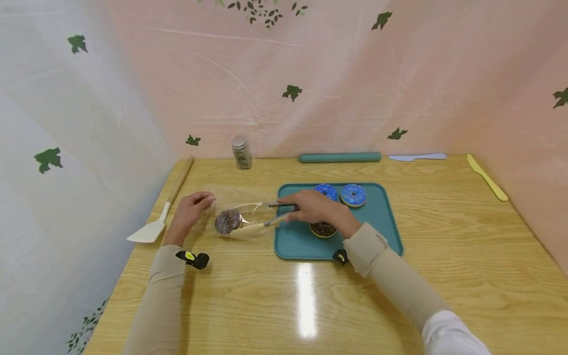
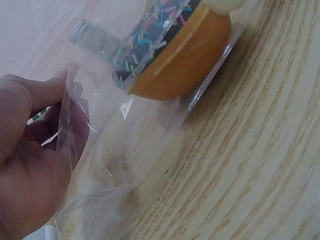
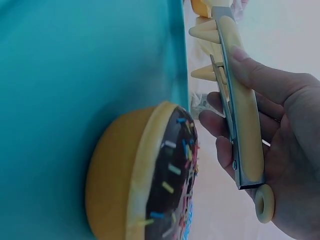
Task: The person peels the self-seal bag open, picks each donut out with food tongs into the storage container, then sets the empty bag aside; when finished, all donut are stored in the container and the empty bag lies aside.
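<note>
In left wrist view, left hand (image 2: 25,150) pinches bag (image 2: 130,130); elsewhere right hand (image 3: 280,140) grips tongs (image 3: 240,115).

Right wrist view: right hand (image 3: 280,145) grips a pair of tongs (image 3: 240,115), fingers curled round the cream-yellow handles, thumb lying along the upper arm. Metal strip runs down the inner edge of the tongs; a small loop sits at the hinge end near the palm. Chocolate-iced donut (image 3: 150,175) with coloured sprinkles rests on the teal tray (image 3: 85,60), just beside the fingers. Tong tips run out of frame at the top, what they hold can't be made out.
</note>
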A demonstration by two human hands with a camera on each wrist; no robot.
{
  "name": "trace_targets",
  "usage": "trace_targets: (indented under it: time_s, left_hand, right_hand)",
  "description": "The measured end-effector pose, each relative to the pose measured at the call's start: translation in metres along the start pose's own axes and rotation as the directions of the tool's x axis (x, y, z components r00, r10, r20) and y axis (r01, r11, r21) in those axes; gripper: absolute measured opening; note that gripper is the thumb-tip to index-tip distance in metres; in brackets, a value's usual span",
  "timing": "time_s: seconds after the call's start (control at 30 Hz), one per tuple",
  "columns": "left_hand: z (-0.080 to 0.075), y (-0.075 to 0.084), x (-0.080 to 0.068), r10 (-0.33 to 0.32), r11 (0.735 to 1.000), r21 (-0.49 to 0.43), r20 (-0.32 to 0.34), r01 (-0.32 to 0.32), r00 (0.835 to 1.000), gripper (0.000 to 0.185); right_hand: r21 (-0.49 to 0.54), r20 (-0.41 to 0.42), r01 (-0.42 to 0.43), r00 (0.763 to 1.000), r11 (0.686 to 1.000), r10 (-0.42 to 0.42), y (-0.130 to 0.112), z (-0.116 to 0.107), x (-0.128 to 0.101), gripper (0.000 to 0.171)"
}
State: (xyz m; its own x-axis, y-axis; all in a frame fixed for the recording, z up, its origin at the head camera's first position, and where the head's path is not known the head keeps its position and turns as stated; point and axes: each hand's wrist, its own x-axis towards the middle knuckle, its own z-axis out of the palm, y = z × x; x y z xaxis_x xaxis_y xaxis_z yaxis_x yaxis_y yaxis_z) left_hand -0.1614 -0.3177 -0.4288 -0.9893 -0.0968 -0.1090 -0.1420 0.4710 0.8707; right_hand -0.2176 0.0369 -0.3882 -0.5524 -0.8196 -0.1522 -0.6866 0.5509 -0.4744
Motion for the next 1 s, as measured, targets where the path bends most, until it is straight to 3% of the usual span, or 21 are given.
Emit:
trace_targets:
  time_s: [0.37,1.0]
  left_hand:
    - [-0.001,-0.002,-0.001,0.001,0.999,0.052,-0.007,-0.001,1.000,0.045]
    - [-0.001,-0.001,-0.002,-0.005,1.000,0.019,-0.016,0.005,1.000,0.043]
  right_hand:
    - [0.022,-0.034,-0.013,0.999,1.000,0.014,0.005,-0.006,-0.016,0.058]
    - [0.044,-0.113,-0.066,0.991,0.997,0.070,0.018,-0.016,-0.061,0.057]
